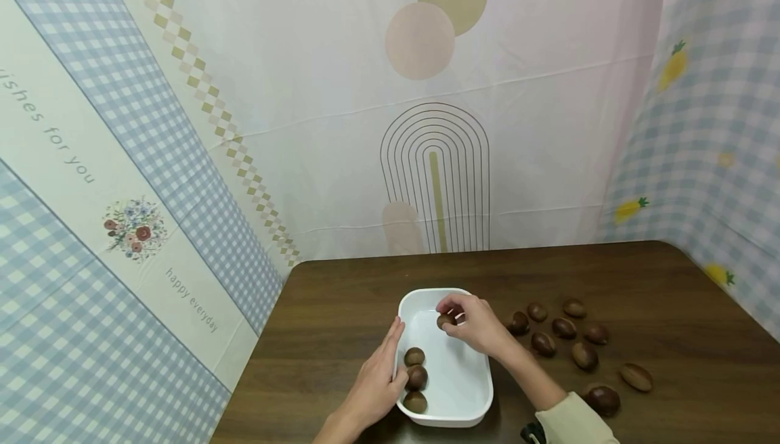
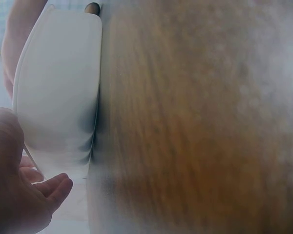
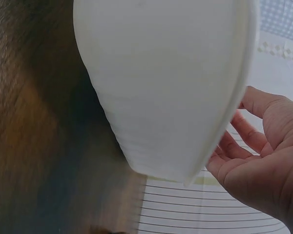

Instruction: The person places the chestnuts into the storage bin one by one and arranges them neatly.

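Observation:
A white rectangular dish [image 1: 453, 376] stands on the table. My left hand [image 1: 376, 376] holds its left rim, fingers stretched along the outer wall and thumb over the edge. Beside that thumb, three brown chestnuts [image 1: 417, 378] lie in a row along the dish's left side. Over the far end of the dish, my right hand [image 1: 478, 325] pinches another chestnut [image 1: 446, 321] between thumb and fingers. A further brown patch shows between those fingers. In the right wrist view the dish wall [image 3: 161, 87] hides the held chestnut.
Several loose chestnuts [image 1: 564, 327] are scattered on the dark wooden table [image 1: 341, 308] to the right of the dish, some close to my right forearm. A patterned cloth [image 1: 329, 160] hangs behind the table's far edge, with checked cloth at both sides.

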`<action>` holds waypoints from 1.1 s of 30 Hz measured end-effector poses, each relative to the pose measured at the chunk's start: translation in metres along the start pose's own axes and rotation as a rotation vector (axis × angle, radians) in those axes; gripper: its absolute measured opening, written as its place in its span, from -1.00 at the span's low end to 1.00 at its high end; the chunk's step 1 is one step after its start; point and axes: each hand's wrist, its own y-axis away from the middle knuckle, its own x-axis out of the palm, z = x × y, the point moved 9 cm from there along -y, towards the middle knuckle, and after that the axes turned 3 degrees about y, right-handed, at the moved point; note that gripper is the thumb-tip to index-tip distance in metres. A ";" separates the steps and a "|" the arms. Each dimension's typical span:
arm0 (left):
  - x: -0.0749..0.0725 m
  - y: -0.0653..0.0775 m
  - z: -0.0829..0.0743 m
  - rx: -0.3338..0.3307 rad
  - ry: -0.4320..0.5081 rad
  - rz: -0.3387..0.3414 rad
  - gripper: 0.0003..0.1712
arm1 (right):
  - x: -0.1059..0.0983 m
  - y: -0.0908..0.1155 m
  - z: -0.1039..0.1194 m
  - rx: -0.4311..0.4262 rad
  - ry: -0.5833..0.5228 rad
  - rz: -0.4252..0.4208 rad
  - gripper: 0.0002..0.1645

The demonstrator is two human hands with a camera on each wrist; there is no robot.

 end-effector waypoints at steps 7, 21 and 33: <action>-0.001 0.000 0.000 0.004 0.000 -0.005 -0.13 | 0.014 -0.006 0.003 -0.033 -0.010 0.017 -0.78; -0.002 0.000 -0.001 0.020 -0.008 -0.014 -0.12 | 0.040 -0.018 0.012 -0.077 0.059 0.075 -0.74; -0.001 -0.001 0.000 0.033 -0.019 -0.026 -0.10 | 0.059 -0.023 0.008 -0.062 0.065 0.114 -0.75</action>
